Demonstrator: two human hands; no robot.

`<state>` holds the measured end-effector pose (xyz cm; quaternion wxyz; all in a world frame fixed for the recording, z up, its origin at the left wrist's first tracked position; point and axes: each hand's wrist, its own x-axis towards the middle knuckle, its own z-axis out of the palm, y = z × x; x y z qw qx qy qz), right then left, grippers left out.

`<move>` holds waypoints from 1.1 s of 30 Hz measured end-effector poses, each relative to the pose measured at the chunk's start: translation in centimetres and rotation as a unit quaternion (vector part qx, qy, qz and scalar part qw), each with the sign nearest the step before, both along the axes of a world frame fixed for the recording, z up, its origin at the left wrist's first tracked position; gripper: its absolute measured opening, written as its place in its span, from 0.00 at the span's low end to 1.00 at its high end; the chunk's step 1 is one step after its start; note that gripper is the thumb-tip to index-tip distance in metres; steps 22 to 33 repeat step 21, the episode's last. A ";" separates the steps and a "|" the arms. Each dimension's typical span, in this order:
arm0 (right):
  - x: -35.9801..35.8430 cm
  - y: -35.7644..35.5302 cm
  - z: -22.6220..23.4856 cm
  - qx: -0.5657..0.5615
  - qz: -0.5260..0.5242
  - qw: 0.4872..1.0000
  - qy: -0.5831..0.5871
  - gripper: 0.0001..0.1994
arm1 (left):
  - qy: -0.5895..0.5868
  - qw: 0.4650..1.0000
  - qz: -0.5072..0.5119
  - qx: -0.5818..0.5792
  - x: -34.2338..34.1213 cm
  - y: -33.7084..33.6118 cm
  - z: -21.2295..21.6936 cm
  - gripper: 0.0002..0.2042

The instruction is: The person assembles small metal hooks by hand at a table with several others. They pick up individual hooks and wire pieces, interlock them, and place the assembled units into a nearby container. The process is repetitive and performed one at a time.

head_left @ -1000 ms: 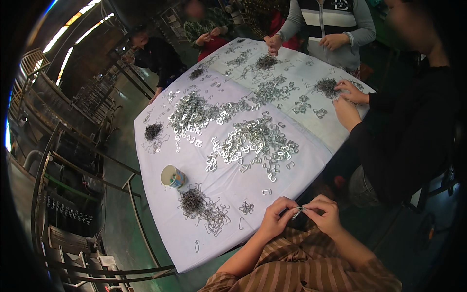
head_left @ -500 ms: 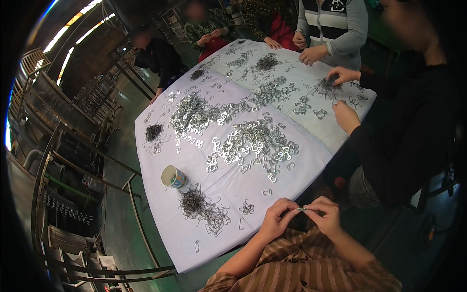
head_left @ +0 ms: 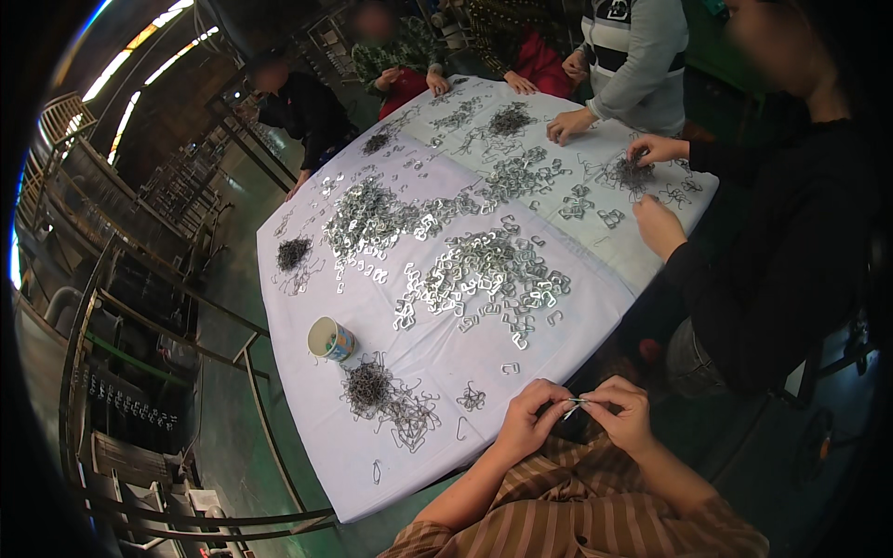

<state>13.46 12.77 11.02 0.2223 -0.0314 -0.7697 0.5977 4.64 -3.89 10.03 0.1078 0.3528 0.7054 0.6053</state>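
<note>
My left hand point(head_left: 533, 415) and my right hand point(head_left: 621, 415) meet just off the near edge of the table, fingertips pinched. Between them is a small shiny metal piece point(head_left: 578, 402), mostly covered by the fingers, so its exact shape is hard to make out. Closest on the cloth lie one bent metal clip point(head_left: 510, 368), a little cluster of wire pieces point(head_left: 472, 397) and a single bent wire point(head_left: 461, 428). Further left spreads a dark tangle of thin wire pieces point(head_left: 370, 383), beside a paper cup point(head_left: 332, 339).
A white cloth point(head_left: 307, 409) covers the table. Heaps of silvery bent metal clips point(head_left: 488, 270) fill its middle, with further wire tangles point(head_left: 294, 252) around. Co-workers stand along the far and right sides; one co-worker's hand point(head_left: 660, 228) is nearest me. Metal railing point(head_left: 251, 367) runs on the left.
My hands stay in place, the metal piece turned slightly between my fingertips. A co-worker in grey at the far right has leaned in and reached left over the cloth. Another at the back reaches onto the table.
</note>
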 end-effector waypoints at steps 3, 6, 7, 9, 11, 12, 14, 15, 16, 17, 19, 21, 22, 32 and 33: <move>0.0 0.0 0.1 0.001 0.001 1.000 0.002 0.08 | 0.001 1.000 0.003 -0.004 0.0 0.0 0.0 0.03; 0.1 0.2 0.2 0.005 -0.004 1.000 0.006 0.08 | 0.007 1.000 -0.004 -0.016 -0.1 0.1 0.1 0.03; 0.1 0.1 0.1 0.005 -0.002 1.000 0.007 0.08 | 0.010 1.000 -0.004 -0.022 -0.2 0.0 0.1 0.04; 0.0 0.1 0.1 0.006 0.000 1.000 0.006 0.08 | 0.011 1.000 -0.003 -0.020 -0.1 -0.1 0.3 0.04; 0.0 0.1 0.0 0.007 0.001 1.000 0.005 0.08 | 0.013 1.000 -0.003 -0.023 -0.1 -0.2 0.4 0.04; 0.0 0.0 0.0 0.007 0.002 1.000 0.004 0.08 | 0.014 1.000 -0.003 -0.027 -0.2 -0.3 0.4 0.04; 0.1 0.0 0.0 0.012 0.003 1.000 0.002 0.08 | 0.022 0.999 -0.010 -0.035 -0.2 -0.4 0.4 0.05; 0.1 -0.1 0.0 0.016 0.003 1.000 0.000 0.08 | 0.028 0.999 -0.016 -0.041 -0.4 -0.6 0.6 0.05; 0.1 -0.1 -0.1 0.021 0.003 1.000 -0.003 0.08 | 0.034 0.998 -0.022 -0.046 -0.6 -0.8 0.9 0.06; 0.2 0.0 0.0 0.029 0.005 1.000 0.004 0.08 | 0.062 0.997 -0.003 -0.044 -1.0 -0.8 1.5 0.07; 0.1 0.1 -0.2 0.045 0.007 0.999 0.015 0.07 | 0.116 0.992 0.034 -0.040 -2.1 -1.8 4.0 0.10; 0.5 0.1 -0.7 0.031 0.000 0.999 0.006 0.09 | 0.245 0.962 0.118 0.000 -3.6 -3.9 8.1 0.13; 0.5 0.1 -0.7 0.031 0.000 0.999 0.006 0.09 | 0.245 0.962 0.118 0.000 -3.6 -3.9 8.1 0.13; 0.5 0.1 -0.7 0.031 0.000 0.999 0.006 0.09 | 0.245 0.962 0.118 0.000 -3.6 -3.9 8.1 0.13; 0.5 0.1 -0.7 0.031 0.000 0.999 0.006 0.09 | 0.245 0.962 0.118 0.000 -3.6 -3.9 8.1 0.13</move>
